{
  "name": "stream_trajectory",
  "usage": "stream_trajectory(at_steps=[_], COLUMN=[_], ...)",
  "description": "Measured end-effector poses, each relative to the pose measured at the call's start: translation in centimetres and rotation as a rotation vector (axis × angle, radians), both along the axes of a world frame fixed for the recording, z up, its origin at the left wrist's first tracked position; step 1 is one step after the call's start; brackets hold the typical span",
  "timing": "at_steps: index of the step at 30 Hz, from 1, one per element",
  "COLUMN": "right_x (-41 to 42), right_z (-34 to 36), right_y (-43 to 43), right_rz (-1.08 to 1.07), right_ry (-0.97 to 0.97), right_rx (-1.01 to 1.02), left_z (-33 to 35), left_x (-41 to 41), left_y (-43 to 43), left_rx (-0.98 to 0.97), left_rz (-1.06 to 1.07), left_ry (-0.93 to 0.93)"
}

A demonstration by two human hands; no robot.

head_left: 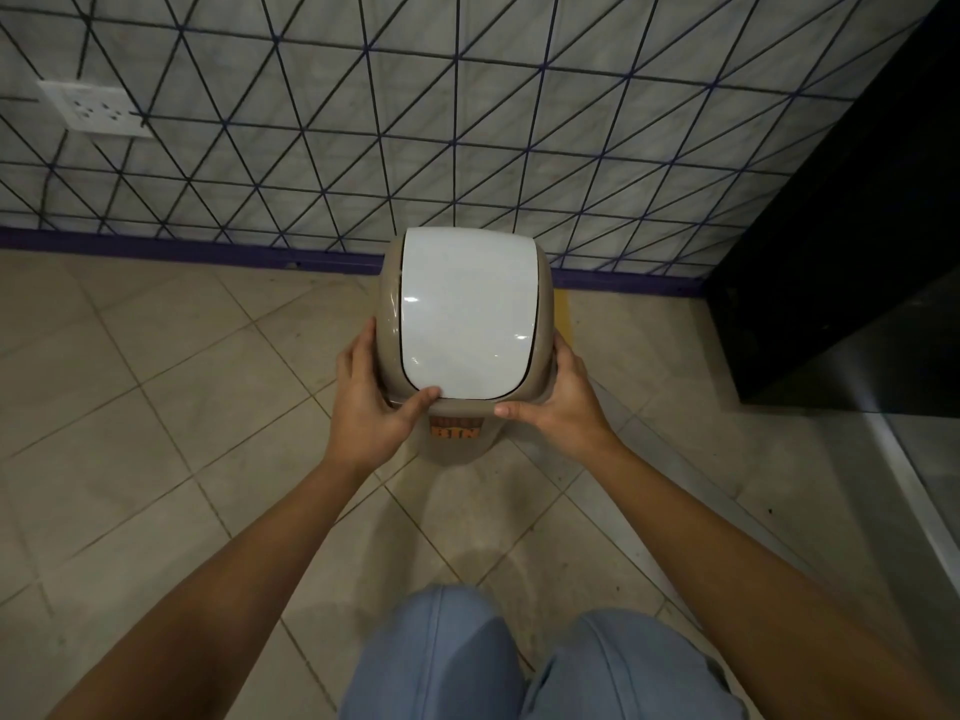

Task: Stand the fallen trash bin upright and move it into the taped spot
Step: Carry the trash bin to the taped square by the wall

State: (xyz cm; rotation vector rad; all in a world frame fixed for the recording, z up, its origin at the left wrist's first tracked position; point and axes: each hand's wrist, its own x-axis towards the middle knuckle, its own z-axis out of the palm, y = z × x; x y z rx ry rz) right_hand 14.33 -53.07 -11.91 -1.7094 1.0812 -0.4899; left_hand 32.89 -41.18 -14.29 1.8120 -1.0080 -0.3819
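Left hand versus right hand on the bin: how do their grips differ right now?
The left hand lays its thumb up onto the white lid; the right hand keeps its thumb on the beige rim below the lid. The left hand wraps the trash bin on its left side, the right hand on its right side. Both clasp the upright bin near its top.

Beige tiled floor, triangle-patterned wall, white socket, black cabinet

Beige tiled floor; upright trash bin on it.
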Motion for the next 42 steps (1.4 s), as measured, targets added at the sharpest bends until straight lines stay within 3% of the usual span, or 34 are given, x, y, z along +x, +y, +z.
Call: stream_trajectory(at_steps=[31,38,42], right_x=[2.0,2.2,2.6], right_z=[0.6,1.0,1.6], right_y=[-5.5,-4.1,-3.8], right_rz=[0.072,0.098,0.146], right_ry=[0.036,0.071,0.056], right_rx=[-0.033,-0.246,-0.308], left_z=[0.9,1.0,1.5], left_x=[2.8,2.9,2.7], left_y=[-4.6,-3.6,-3.7], left_rx=[0.04,0.022,0.01], left_rz=[-0.02,-0.066,-0.091], left_ry=[0.017,-0.167,-0.179])
